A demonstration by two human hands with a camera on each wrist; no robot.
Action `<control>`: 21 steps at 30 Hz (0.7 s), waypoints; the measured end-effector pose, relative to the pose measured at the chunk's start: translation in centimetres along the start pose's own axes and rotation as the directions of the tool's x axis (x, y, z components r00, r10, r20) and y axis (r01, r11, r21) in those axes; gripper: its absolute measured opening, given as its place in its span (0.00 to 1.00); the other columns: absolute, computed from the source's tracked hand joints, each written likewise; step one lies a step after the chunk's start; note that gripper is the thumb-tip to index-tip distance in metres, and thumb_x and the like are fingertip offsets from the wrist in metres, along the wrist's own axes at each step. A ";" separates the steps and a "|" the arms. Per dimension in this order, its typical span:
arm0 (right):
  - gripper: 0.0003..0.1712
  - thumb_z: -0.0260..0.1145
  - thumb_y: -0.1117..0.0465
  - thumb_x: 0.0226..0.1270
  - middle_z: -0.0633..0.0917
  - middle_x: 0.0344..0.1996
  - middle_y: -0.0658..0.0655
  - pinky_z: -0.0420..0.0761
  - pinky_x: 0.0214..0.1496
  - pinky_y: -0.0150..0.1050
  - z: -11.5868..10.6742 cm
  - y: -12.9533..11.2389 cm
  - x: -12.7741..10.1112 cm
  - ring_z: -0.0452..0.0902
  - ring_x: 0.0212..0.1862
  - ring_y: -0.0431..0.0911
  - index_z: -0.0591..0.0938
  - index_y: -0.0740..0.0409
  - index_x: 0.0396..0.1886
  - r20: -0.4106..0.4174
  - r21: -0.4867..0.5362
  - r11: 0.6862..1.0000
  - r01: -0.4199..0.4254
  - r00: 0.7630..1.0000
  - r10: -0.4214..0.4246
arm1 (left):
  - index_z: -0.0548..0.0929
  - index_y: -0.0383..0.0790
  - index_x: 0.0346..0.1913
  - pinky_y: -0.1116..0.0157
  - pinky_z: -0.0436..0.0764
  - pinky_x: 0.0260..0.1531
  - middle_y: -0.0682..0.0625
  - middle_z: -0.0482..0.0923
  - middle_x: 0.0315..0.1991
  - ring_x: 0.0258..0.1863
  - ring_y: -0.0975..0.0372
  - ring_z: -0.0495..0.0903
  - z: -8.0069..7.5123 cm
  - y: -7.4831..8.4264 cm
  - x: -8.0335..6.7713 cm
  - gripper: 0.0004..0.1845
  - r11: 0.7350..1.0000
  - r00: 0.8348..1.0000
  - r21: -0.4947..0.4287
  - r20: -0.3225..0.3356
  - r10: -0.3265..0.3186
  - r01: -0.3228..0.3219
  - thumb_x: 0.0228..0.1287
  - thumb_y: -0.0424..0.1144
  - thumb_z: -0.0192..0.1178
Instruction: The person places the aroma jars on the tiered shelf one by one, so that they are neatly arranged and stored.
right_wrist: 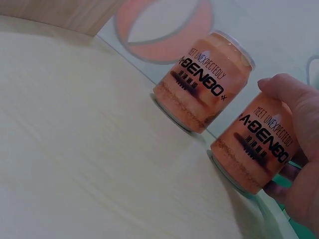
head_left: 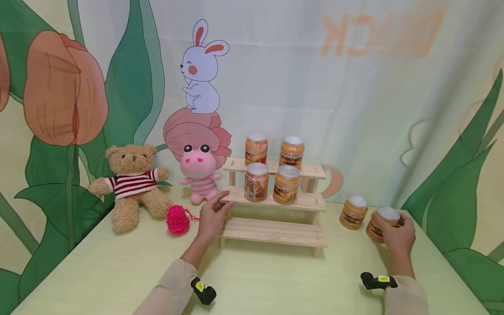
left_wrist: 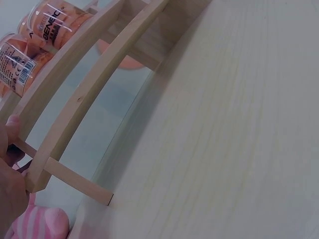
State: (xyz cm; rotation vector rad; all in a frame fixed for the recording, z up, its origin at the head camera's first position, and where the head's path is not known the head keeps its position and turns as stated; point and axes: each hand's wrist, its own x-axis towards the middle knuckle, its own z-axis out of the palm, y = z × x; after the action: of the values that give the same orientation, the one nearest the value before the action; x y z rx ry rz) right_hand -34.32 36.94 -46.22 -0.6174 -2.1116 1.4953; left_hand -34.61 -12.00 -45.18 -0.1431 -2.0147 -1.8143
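My right hand (head_left: pixel 398 234) is curled round an orange can (head_left: pixel 375 229) with a silver lid, upright at the table's right side. Just left of it stands a matching can (head_left: pixel 353 213); both show "A-BENBO" lettering in the right wrist view. My left hand (head_left: pixel 212 216) grips the left end of a three-step wooden rack (head_left: pixel 271 231), thumb and fingers at the middle step. Two cans stand on that step, a left one (head_left: pixel 257 183) with its barcode side forward and a right one (head_left: pixel 286 185). On the top step are two more, a left can (head_left: pixel 256 148) and a right can (head_left: pixel 292 152).
Left of the rack sit a brown teddy bear (head_left: pixel 135 183) in a striped shirt and a pink plush toy (head_left: pixel 199 173). A pink yarn ball (head_left: pixel 178 220) lies before them on the pale table (head_left: pixel 275 284). Behind hangs a printed curtain (head_left: pixel 378 109).
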 end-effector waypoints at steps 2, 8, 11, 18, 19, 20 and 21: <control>0.54 0.72 0.40 0.60 0.66 0.71 0.63 0.67 0.69 0.55 0.1 0.0 -0.1 0.62 0.69 0.57 0.59 0.60 0.76 -0.002 0.002 1.000 0.003 1.000 -0.003 | 0.83 0.40 0.59 0.73 0.78 0.32 0.43 0.86 0.38 0.39 0.59 0.84 0.0 0.0 0.0 0.19 1.000 1.000 0.003 -0.001 -0.005 0.005 0.66 0.33 0.67; 0.54 0.72 0.41 0.60 0.66 0.71 0.65 0.66 0.69 0.56 0.2 0.2 -0.2 0.62 0.69 0.58 0.58 0.62 0.76 -0.011 -0.009 1.000 0.017 1.000 -0.018 | 0.83 0.41 0.59 0.72 0.79 0.33 0.44 0.86 0.38 0.40 0.59 0.83 -0.1 0.0 -0.1 0.19 1.000 1.000 0.003 -0.002 -0.018 0.018 0.66 0.33 0.67; 0.54 0.72 0.42 0.61 0.66 0.71 0.65 0.66 0.69 0.55 0.3 0.3 -0.1 0.62 0.69 0.58 0.58 0.62 0.76 -0.013 -0.012 1.000 0.021 1.000 -0.021 | 0.83 0.41 0.59 0.72 0.79 0.33 0.43 0.86 0.37 0.39 0.59 0.83 -0.1 0.0 -0.1 0.19 1.000 1.000 0.010 -0.005 -0.007 0.007 0.66 0.33 0.67; 0.51 0.72 0.40 0.60 0.68 0.68 0.63 0.71 0.64 0.49 0.1 0.3 0.3 0.65 0.65 0.55 0.62 0.62 0.74 -0.018 -0.007 1.000 0.010 1.000 -0.010 | 0.83 0.40 0.59 0.72 0.78 0.33 0.44 0.86 0.37 0.38 0.60 0.83 0.0 0.0 0.0 0.19 1.000 1.000 0.010 -0.006 -0.003 0.003 0.66 0.33 0.67; 0.51 0.72 0.40 0.60 0.68 0.68 0.63 0.71 0.64 0.48 0.0 0.2 0.3 0.64 0.65 0.55 0.62 0.62 0.74 -0.016 -0.002 1.000 0.000 1.000 0.000 | 0.83 0.40 0.59 0.73 0.78 0.33 0.44 0.86 0.37 0.38 0.61 0.83 0.0 0.0 0.0 0.19 1.000 1.000 0.014 -0.005 -0.003 0.003 0.66 0.33 0.67; 0.51 0.72 0.40 0.60 0.68 0.68 0.63 0.71 0.63 0.47 -0.2 0.1 0.3 0.64 0.65 0.54 0.62 0.61 0.74 -0.012 0.004 1.000 -0.011 1.000 0.011 | 0.83 0.41 0.59 0.73 0.78 0.33 0.44 0.86 0.37 0.38 0.61 0.83 0.0 0.0 0.0 0.19 1.000 1.000 0.013 -0.007 -0.007 0.007 0.66 0.33 0.67; 0.51 0.72 0.40 0.60 0.67 0.68 0.62 0.71 0.63 0.46 -0.3 -0.1 0.3 0.64 0.64 0.54 0.62 0.61 0.74 -0.008 0.009 1.000 -0.021 1.000 0.021 | 0.83 0.41 0.59 0.73 0.77 0.33 0.44 0.86 0.37 0.38 0.61 0.83 0.0 0.0 0.0 0.19 1.000 1.000 0.017 -0.008 -0.009 0.009 0.66 0.33 0.67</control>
State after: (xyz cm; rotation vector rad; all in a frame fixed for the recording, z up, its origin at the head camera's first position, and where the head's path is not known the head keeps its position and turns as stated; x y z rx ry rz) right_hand -34.38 37.33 -46.01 -0.6434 -2.0976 1.5102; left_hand -34.59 -12.03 -45.16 -0.1225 -2.0278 -1.8005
